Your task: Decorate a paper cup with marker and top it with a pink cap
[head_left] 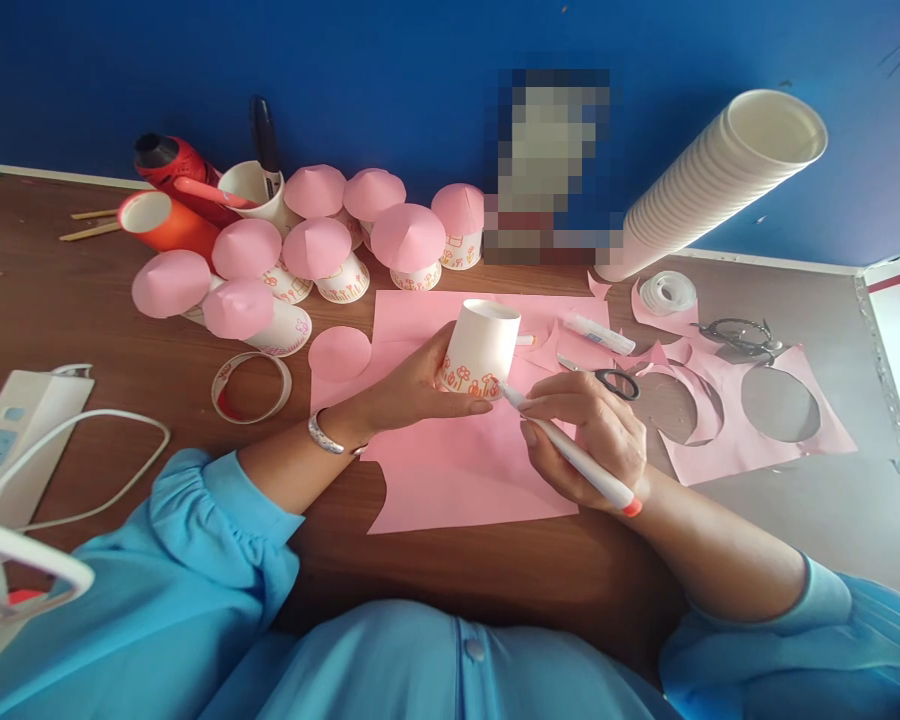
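My left hand (412, 385) is wrapped round an upturned white paper cup (484, 345) with small orange drawings along its rim. My right hand (589, 435) grips a white marker with an orange end (570, 455); its tip touches the cup's lower edge. Both hands hover over a pink paper sheet (450, 470) on the brown table (82, 300). Scissors (611, 380) lie just beyond my right hand.
Several cups capped with pink paper cones (322, 250) cluster at the back left beside an orange cup (161, 222) and a tape ring (251, 387). A long stack of white cups (712, 180) leans on the blue wall. Cut pink sheets (765, 410), a power strip (7, 430).
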Tool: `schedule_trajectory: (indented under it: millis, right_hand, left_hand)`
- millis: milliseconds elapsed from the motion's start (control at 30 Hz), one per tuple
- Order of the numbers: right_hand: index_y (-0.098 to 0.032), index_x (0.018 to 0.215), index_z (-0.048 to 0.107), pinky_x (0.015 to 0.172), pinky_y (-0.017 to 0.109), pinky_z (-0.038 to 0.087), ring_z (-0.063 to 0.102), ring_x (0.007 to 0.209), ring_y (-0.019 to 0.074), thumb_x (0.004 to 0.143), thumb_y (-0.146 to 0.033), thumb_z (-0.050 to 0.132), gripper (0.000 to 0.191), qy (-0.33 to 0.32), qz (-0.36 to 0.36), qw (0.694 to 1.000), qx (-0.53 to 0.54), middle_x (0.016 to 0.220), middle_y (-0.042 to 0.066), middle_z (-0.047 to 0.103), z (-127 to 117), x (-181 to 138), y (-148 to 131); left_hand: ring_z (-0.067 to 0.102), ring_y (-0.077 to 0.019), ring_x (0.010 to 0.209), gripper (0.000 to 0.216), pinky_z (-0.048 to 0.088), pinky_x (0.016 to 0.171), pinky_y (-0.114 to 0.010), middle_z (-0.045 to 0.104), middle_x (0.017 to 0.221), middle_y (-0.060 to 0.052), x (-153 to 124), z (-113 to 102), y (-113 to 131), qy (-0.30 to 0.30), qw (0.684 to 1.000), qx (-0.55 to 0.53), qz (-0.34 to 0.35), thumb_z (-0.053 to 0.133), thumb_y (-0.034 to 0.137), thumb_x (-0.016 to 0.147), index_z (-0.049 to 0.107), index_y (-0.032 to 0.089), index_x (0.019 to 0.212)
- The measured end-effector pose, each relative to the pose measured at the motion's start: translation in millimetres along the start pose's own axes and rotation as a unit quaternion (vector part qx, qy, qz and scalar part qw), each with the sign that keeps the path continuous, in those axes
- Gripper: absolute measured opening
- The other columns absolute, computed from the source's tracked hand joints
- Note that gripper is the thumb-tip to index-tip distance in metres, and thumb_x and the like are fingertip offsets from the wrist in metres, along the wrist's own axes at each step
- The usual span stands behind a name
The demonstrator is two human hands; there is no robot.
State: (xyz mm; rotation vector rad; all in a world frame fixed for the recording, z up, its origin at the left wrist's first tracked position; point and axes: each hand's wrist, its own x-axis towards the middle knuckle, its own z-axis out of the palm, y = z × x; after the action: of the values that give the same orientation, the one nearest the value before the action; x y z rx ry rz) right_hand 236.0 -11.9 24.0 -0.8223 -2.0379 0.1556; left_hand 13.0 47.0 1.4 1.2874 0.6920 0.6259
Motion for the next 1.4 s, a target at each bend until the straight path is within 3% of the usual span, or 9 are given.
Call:
schedule_trajectory:
  millis: [433, 933, 1100, 1167, 1233, 1333, 1400]
  right_hand:
    - [-0.020, 0.110, 0.063, 0.055, 0.033, 0.059, 0.071, 0.069, 0.0202, 0.089, -0.006, 0.064, 0.026, -0.009, 0.004, 1.000, 0.012, 0.084, 0.005, 0.070, -0.5, 0.4, -1.4]
    - [-0.020, 0.114, 0.064, 0.059, 0.030, 0.061, 0.073, 0.070, 0.0186, 0.088, -0.007, 0.065, 0.029, -0.010, 0.005, 1.000, 0.025, 0.083, 0.004, 0.072, -0.7, 0.5, -1.0]
    - [-0.023, 0.128, 0.064, 0.059, 0.034, 0.063, 0.074, 0.072, 0.0203, 0.101, -0.021, 0.058, 0.027, 0.014, -0.002, 0.998, 0.058, 0.090, 0.006, 0.074, -2.1, -9.5, 4.5]
    - [-0.024, 0.133, 0.061, 0.067, 0.038, 0.067, 0.078, 0.083, 0.0223, 0.106, -0.025, 0.055, 0.028, 0.045, 0.019, 0.996, 0.068, 0.099, 0.008, 0.077, 1.2, -12.8, 9.4]
    - [-0.025, 0.136, 0.058, 0.084, 0.046, 0.069, 0.079, 0.105, 0.0276, 0.104, -0.031, 0.063, 0.034, 0.059, 0.058, 0.994, 0.070, 0.115, 0.012, 0.077, 6.3, -13.2, 15.5]
    - [-0.028, 0.145, 0.048, 0.111, 0.064, 0.057, 0.062, 0.141, 0.0367, 0.091, -0.044, 0.082, 0.066, 0.045, 0.075, 0.993, 0.084, 0.146, 0.017, 0.065, 13.8, -9.5, 25.0]
    - [-0.030, 0.151, 0.041, 0.120, 0.070, 0.046, 0.051, 0.151, 0.0380, 0.087, -0.048, 0.086, 0.081, 0.025, 0.065, 0.993, 0.091, 0.157, 0.018, 0.056, 16.7, -7.1, 30.0]
  left_hand:
    - [0.065, -0.0290, 0.116, 0.073, 0.057, 0.089, -0.036, 0.067, 0.134, -0.014, -0.3, 1.3, 1.9, 0.008, 1.000, 0.001, 0.002, 0.089, 0.041, 0.080, 0.057, 0.023, 0.142]
    - [0.065, -0.0319, 0.122, 0.068, 0.058, 0.091, -0.039, 0.070, 0.127, -0.012, -0.3, 0.1, 3.5, -0.005, 1.000, 0.006, 0.005, 0.089, 0.039, 0.081, 0.058, 0.023, 0.139]
    - [0.063, -0.0343, 0.127, 0.075, 0.058, 0.095, -0.042, 0.067, 0.138, -0.013, -0.5, -0.1, 4.9, 0.002, 1.000, 0.014, -0.003, 0.090, 0.041, 0.079, 0.055, 0.025, 0.144]
    - [0.063, -0.0351, 0.129, 0.076, 0.058, 0.097, -0.043, 0.067, 0.138, -0.013, -1.0, -0.6, 5.8, -0.002, 1.000, 0.002, -0.004, 0.090, 0.041, 0.079, 0.056, 0.025, 0.144]
    - [0.065, -0.0347, 0.127, 0.073, 0.058, 0.098, -0.044, 0.069, 0.136, -0.013, -1.5, -1.4, 5.8, -0.019, 0.999, -0.025, -0.008, 0.090, 0.041, 0.080, 0.057, 0.025, 0.143]
    - [0.068, -0.0324, 0.123, 0.068, 0.059, 0.098, -0.044, 0.069, 0.137, -0.012, -2.3, -3.6, 3.2, -0.052, 0.997, -0.064, -0.003, 0.087, 0.040, 0.083, 0.058, 0.027, 0.142]
    - [0.069, -0.0314, 0.123, 0.068, 0.060, 0.099, -0.044, 0.068, 0.139, -0.009, -2.8, -5.2, 0.8, -0.057, 0.995, -0.076, 0.011, 0.088, 0.038, 0.082, 0.058, 0.030, 0.143]
